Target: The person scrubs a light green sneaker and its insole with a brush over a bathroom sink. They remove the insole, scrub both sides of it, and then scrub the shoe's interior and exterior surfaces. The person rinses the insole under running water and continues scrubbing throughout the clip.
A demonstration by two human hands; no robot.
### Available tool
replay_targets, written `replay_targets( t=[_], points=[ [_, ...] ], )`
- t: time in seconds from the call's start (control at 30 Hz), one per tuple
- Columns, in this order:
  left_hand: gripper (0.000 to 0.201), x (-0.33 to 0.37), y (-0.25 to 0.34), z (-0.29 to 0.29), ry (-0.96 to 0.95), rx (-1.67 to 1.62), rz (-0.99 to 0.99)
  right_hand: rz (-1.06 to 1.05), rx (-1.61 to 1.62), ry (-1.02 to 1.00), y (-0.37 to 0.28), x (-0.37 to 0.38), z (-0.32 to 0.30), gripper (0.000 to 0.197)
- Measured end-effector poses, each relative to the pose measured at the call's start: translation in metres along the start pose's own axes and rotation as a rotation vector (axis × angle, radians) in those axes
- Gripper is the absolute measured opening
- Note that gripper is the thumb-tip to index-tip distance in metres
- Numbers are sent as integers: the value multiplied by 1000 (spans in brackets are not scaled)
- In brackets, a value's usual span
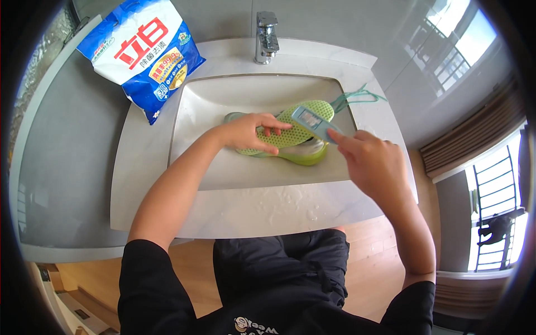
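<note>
Over the sink basin, my left hand point(245, 131) holds a light green insole point(317, 108) covered in small holes, with thumb and fingers around its near part. My right hand point(373, 163) grips the handle of a light blue scrubbing brush point(310, 119). The brush head lies over the far right part of the insole; its underside is hidden. Beneath the insole is a yellow-green sports shoe point(311, 157), lying in the basin and partly covered. Teal laces point(357, 97) trail over the basin's right edge.
A blue and white detergent bag point(148, 56) stands on the counter's left side. The chrome faucet point(267, 38) rises behind the basin point(223, 173). Water drops wet the front counter point(262, 209). A grey glass panel borders the left; a window is at far right.
</note>
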State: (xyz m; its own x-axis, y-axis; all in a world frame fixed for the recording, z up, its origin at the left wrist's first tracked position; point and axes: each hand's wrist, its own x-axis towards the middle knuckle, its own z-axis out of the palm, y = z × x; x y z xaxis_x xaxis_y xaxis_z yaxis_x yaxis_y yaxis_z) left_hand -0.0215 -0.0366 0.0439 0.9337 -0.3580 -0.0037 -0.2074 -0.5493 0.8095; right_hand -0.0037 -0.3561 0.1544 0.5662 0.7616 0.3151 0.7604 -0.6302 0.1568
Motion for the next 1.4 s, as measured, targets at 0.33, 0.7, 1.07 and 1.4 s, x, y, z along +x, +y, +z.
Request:
replay_targets(
  t=[0.33,0.7,1.07,1.4],
  points=[
    [64,-1,-44,0,82,122,-207,-149,-156,-238,-30,34,61,50],
    [52,1,-42,0,75,89,-205,-224,-184,-109,-25,44,49,46],
    [40,2,-27,-22,71,-304,-314,-43,-103,-24,20,40,24,39],
    [34,21,-18,17,324,-1047,-319,-6,-23,-97,-3,44,79,55]
  ],
)
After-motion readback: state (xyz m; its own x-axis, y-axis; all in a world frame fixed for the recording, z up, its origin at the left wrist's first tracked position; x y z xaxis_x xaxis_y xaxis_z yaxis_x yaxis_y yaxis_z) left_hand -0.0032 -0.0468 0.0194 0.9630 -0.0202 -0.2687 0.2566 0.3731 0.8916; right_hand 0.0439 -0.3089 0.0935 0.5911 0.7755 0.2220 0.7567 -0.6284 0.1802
